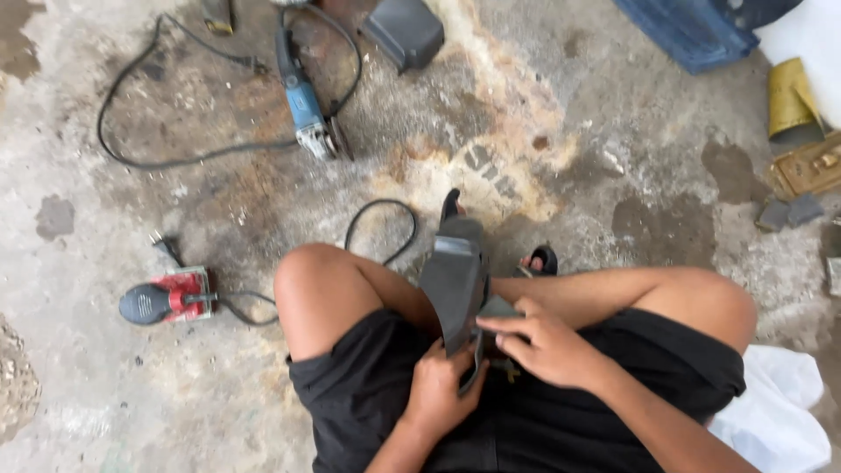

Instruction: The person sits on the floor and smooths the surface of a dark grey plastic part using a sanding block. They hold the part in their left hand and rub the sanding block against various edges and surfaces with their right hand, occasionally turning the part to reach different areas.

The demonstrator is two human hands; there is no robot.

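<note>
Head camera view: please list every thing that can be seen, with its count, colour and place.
Grey curved part: one, dark grey, held between the knees.
Angle grinder: one, blue, on the floor at upper left, with a black cord.
Sander: one, red and black, on the floor at left.
Grey cover: one, dark grey, top centre.
Blue panel: one, top right.
Yellow piece: one, curved, right edge.
White cloth: one, lower right.
Concrete floor: grey, stained.
Sandals: black, only partly visible on the feet.
Shorts: black.
Left hand: grips the lower end of the part.
Right hand: fingers on the part's edge.
</note>
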